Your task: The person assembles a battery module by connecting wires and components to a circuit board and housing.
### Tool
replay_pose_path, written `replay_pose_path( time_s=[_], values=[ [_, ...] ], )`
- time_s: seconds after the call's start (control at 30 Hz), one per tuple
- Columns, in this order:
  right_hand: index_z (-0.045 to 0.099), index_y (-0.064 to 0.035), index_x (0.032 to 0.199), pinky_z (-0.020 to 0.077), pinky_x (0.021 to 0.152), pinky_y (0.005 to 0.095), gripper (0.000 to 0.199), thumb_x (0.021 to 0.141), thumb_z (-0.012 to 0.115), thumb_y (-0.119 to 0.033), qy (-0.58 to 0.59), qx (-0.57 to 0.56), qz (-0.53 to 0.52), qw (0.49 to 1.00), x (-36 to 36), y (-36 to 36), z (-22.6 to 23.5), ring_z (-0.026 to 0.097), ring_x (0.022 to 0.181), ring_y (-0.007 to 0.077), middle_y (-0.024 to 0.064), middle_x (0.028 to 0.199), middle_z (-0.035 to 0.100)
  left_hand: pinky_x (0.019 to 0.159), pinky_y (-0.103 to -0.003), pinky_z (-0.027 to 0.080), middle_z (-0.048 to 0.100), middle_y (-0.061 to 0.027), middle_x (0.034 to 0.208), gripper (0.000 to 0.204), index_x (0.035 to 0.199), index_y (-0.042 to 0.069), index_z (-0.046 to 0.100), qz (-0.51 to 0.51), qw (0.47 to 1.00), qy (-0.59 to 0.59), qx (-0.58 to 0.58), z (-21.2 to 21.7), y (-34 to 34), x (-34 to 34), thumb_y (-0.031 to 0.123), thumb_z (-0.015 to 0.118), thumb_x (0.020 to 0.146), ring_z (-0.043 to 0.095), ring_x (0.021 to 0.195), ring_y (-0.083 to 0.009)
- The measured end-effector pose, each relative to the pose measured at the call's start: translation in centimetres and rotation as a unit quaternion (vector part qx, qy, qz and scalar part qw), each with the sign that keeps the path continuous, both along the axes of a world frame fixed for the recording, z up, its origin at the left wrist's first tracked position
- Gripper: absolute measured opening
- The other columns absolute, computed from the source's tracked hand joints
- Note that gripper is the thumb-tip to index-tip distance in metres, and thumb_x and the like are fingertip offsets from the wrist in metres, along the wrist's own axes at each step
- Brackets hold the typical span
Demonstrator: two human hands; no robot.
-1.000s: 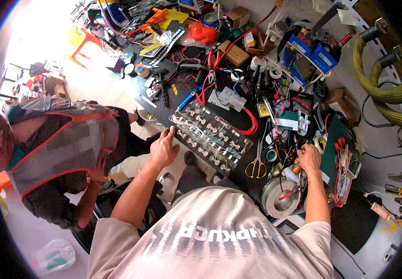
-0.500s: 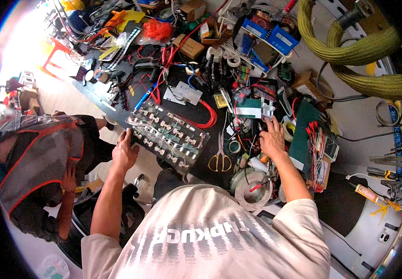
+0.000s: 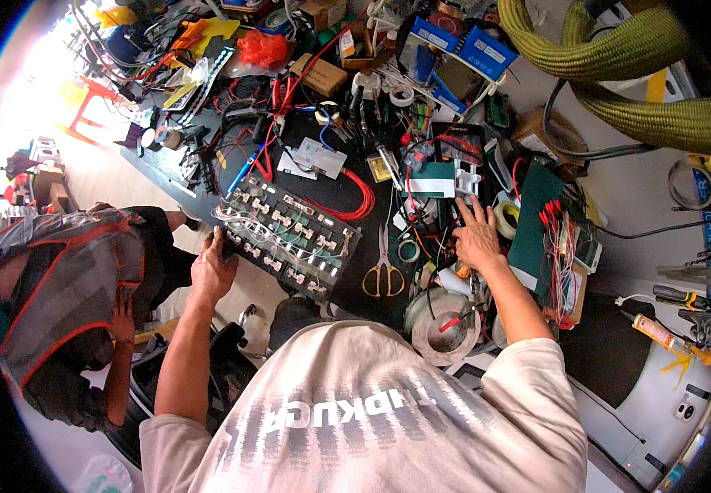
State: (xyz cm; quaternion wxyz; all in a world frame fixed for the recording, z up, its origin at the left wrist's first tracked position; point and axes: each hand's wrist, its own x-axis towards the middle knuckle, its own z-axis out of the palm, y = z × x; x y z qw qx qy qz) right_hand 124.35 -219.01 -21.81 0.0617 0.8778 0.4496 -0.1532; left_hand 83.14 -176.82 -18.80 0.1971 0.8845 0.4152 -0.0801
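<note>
My left hand [image 3: 214,269] is at the left end of a rectangular battery-like module [image 3: 286,238], its fingers closed round the corner. Rows of pale metal tabs and thin white wires run across the module, which overhangs the table's near edge at a slant. My right hand [image 3: 480,237] reaches over the clutter with fingers stretched and spread. Its fingertips are at the lower end of a small white plastic part [image 3: 468,181]; whether they touch it I cannot tell. Beside that part lies a green and white card [image 3: 429,181]. Scissors with yellow handles [image 3: 383,275] lie between my hands.
A red wire coil [image 3: 360,197] lies beyond the module. Near my right forearm are a wide tape roll [image 3: 442,324] and red-tipped wires [image 3: 553,218]. Thick yellow-green sleeved cables [image 3: 618,62] loop at the far right. Another person [image 3: 76,287] sits at the left.
The right hand's fingers have spread and straightened beside the white part. My left hand stays at the module's corner. The whole view has shifted slightly.
</note>
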Motion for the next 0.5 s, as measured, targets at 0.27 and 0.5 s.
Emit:
replay_pose_path(
  time_s=[0.27, 0.5],
  values=[
    [0.084, -0.0160, 0.107, 0.0272, 0.124, 0.0601, 0.020, 0.091, 0.072, -0.019, -0.011, 0.058, -0.034, 0.998, 2.8, 2.4, -0.1, 0.030, 0.155, 0.0378, 0.0115, 0.165, 0.042, 0.107, -0.047, 0.052, 0.049, -0.0264, 0.157, 0.086, 0.162, 0.000, 0.036, -0.019, 1.000, 0.020, -0.002, 0.7, 0.3, 0.4, 0.016, 0.075, 0.087, 0.059, 0.134, -0.0444],
    [0.082, -0.0094, 0.100, 0.0573, 0.096, 0.0493, 0.018, 0.088, 0.069, -0.014, 0.027, -0.048, -0.022, 0.998, 2.6, 2.5, 0.2, 0.069, 0.114, 0.0372, 0.0148, 0.115, 0.074, 0.108, -0.047, 0.052, 0.047, -0.0282, 0.158, 0.086, 0.162, -0.001, 0.035, -0.005, 1.000, 0.007, 0.006, -0.1, -0.3, 0.2, 0.017, 0.075, 0.088, 0.059, 0.134, -0.0452]
  ],
)
